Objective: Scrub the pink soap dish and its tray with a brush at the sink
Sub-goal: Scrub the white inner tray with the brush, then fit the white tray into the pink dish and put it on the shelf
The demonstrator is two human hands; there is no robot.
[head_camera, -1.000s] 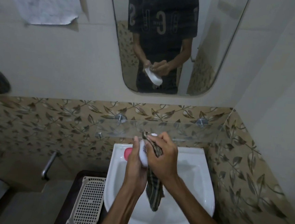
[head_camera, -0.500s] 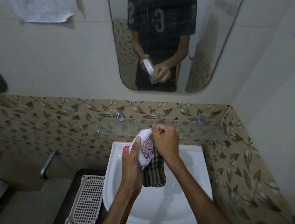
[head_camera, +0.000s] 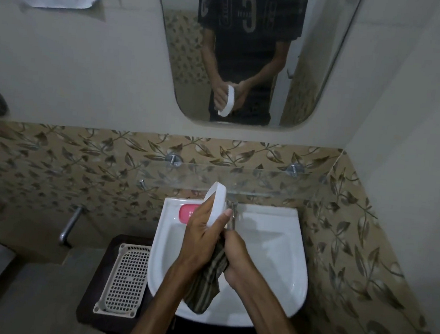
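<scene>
My left hand (head_camera: 199, 233) grips a white oval soap dish part (head_camera: 218, 202), held on edge over the white sink (head_camera: 280, 254). Just below it, my right hand (head_camera: 234, 261) is closed on a dark striped cloth (head_camera: 204, 289) that hangs down into the basin. A pink piece (head_camera: 187, 213) lies on the sink's back left ledge, partly hidden by my left hand. The tap (head_camera: 232, 216) stands behind my fingers. No brush is in view.
A white perforated tray (head_camera: 124, 278) rests on a dark stand left of the sink. A glass shelf (head_camera: 252, 181) runs along the wall above the basin, under a mirror (head_camera: 250, 52). A metal pipe (head_camera: 70, 224) sticks out at the left. Tiled wall closes the right side.
The white dish has turned from showing its patterned face to standing on edge. My right hand dropped from the dish's top to below it, bunching the cloth.
</scene>
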